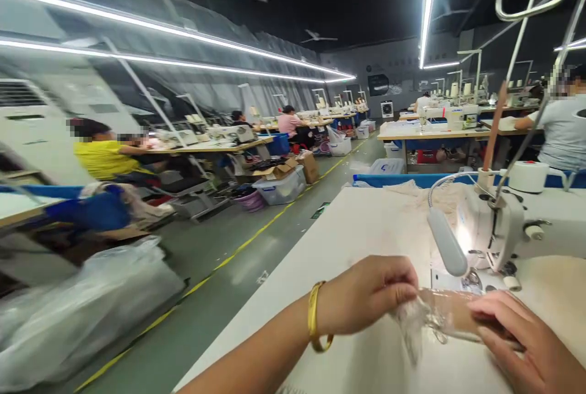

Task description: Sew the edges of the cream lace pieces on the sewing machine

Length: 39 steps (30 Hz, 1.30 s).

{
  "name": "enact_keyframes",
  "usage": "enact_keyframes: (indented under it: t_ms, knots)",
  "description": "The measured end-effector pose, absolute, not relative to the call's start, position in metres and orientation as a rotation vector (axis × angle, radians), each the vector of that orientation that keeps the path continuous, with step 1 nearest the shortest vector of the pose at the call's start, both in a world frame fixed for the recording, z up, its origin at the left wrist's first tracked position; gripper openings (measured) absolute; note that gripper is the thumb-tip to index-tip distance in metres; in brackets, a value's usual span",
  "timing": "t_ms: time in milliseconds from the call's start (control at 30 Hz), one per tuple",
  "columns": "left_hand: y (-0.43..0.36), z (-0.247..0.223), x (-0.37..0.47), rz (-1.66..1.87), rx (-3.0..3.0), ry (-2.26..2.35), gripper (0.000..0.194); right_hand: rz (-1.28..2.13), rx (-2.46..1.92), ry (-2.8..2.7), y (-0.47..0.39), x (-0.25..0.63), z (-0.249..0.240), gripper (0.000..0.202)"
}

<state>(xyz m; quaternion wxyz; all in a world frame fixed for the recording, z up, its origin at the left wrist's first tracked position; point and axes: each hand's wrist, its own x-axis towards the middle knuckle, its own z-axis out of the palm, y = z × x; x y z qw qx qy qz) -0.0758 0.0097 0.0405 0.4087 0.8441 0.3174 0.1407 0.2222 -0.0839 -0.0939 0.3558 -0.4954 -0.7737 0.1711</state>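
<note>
My left hand (pixel 373 296), with a gold bracelet (pixel 314 317) at the wrist, is closed in a pinch on clear plastic film (pixel 412 324), which hangs from the fingers. To its right, my right hand (pixel 519 327) grips the far end of a flat brown piece (pixel 451 308), partly wrapped in clear plastic; its exact kind I cannot make out. Small shiny loops (pixel 437 328) show between the hands, too blurred to name. Just behind stands a white sewing machine (pixel 485 223), its needle area lit by a grey lamp (pixel 447 241).
Light cloth (pixel 412 192) lies at the back of the white table (pixel 339 247). A metal thread stand (pixel 522 21) rises above the machine. Left of the table runs an aisle with a yellow line (pixel 260 229) and a large plastic bag (pixel 91 314). Several people sit at other machines.
</note>
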Motion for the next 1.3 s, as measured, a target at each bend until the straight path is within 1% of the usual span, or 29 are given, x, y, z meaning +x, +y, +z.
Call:
enact_keyframes:
  t_ms: [100,167,200,233,333,433,500,600,700,867,1133,1300]
  knots:
    - [-0.008,0.04,-0.039,0.255,2.17,0.557,0.021,0.81,-1.201,-1.884,-0.096,0.209,-0.055,0.045]
    - [-0.007,0.026,-0.018,0.284,2.183,0.535,0.022,0.946,-1.149,-1.812,-0.097,0.206,-0.045,0.056]
    - [-0.004,0.017,-0.009,0.308,2.178,0.546,0.023,0.985,-1.155,-1.778,-0.097,0.205,-0.044,0.057]
    - [-0.001,0.008,-0.002,0.33,2.168,0.565,0.025,0.997,-1.198,-1.738,-0.095,0.205,-0.045,0.054]
    - [0.007,-0.011,0.008,0.362,2.091,0.619,0.029,0.964,-1.378,-1.624,-0.09,0.205,-0.05,0.032]
    - [0.008,-0.017,0.008,0.387,1.955,0.643,0.029,0.981,-1.402,-1.578,-0.087,0.204,-0.051,0.02]
    - [0.006,-0.017,0.006,0.401,1.913,0.686,0.029,0.99,-1.378,-1.557,-0.087,0.203,-0.05,0.021]
    - [0.006,-0.017,0.005,0.381,1.924,0.784,0.022,1.018,-1.363,-1.528,-0.089,0.203,-0.047,0.025]
    - [0.007,-0.017,0.004,0.358,1.924,0.842,0.028,1.039,-1.374,-1.544,-0.09,0.204,-0.046,0.025]
    - [0.007,-0.016,0.002,0.377,1.914,0.846,0.031,1.024,-1.403,-1.544,-0.089,0.204,-0.047,0.013]
    - [0.009,-0.018,0.002,0.377,1.854,0.835,0.033,1.085,-1.322,-1.467,-0.087,0.204,-0.048,0.022]
    - [0.01,-0.021,0.002,0.363,1.804,0.848,0.037,1.1,-1.296,-1.444,-0.087,0.203,-0.049,0.019]
